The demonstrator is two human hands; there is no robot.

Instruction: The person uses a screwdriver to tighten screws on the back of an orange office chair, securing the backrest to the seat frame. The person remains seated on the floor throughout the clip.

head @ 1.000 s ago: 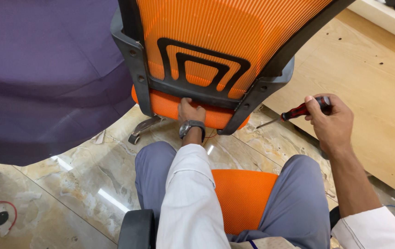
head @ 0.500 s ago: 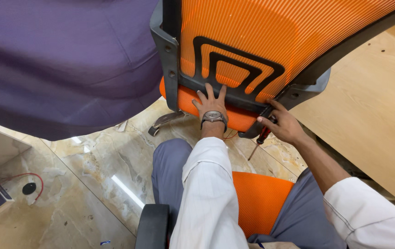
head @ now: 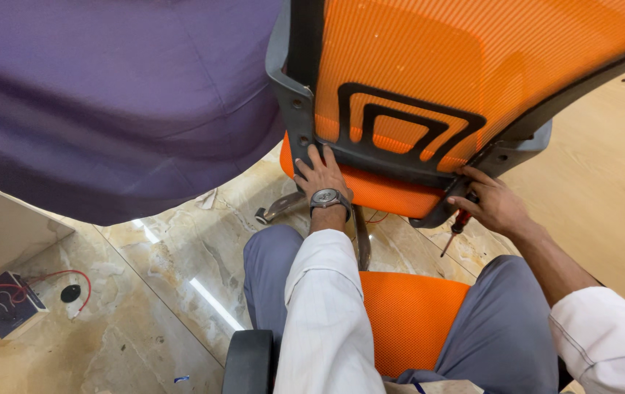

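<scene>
An orange mesh office chair (head: 473, 80) with a grey frame stands in front of me, its back turned toward me. My left hand (head: 320, 175), with a wristwatch, presses flat on the lower left of the chair's backrest frame. My right hand (head: 495, 204) touches the lower right corner of the frame and holds a red-handled screwdriver (head: 457, 228), tip pointing down. I sit on another orange chair seat (head: 407, 314), which shows between my grey-trousered legs.
A large purple cloth-covered mass (head: 108, 102) fills the upper left. The floor is glossy marble tile (head: 152, 292) on the left and light wood (head: 604, 190) on the right. A small box with red wire (head: 6, 303) lies at the far left. The chair's chrome base leg (head: 280, 208) shows below the seat.
My right hand came in from the right with the screwdriver and now rests on the chair frame's lower right corner. The view has shifted so the chair sits further right.
</scene>
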